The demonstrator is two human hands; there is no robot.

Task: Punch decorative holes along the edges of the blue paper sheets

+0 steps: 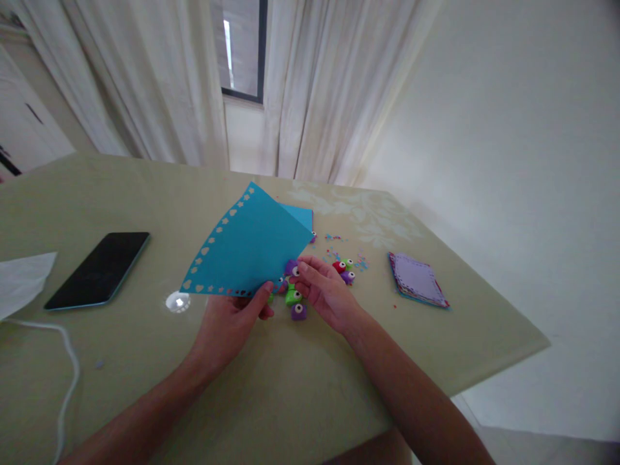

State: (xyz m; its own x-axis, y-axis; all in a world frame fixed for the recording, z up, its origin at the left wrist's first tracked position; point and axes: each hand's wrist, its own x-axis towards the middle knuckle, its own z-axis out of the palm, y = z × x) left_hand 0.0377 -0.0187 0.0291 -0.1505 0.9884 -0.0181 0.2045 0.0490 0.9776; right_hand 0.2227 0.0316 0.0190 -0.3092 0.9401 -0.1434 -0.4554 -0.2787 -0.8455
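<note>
My left hand (237,316) pinches a sheet of blue paper (247,245) at its lower edge, thumb on top, and holds it tilted above the table. Small hearts, stars and other shapes are cut out along the sheet's left and lower edges. In my right hand (324,290) is a small purple paper punch (291,268) with a big eye, gripped between thumb and fingers at the paper's lower right corner. Whether the paper sits inside its slot I cannot tell. Beneath my hands lie a green punch (293,296) and another purple punch (299,312), with others partly hidden.
More punches, including a red punch (338,266), lie right of my right hand beside scattered paper confetti (361,261). A stack of small edge-punched sheets (419,279) rests farther right. At left are a black tablet (101,268), white paper (24,281) and a white cable (72,361).
</note>
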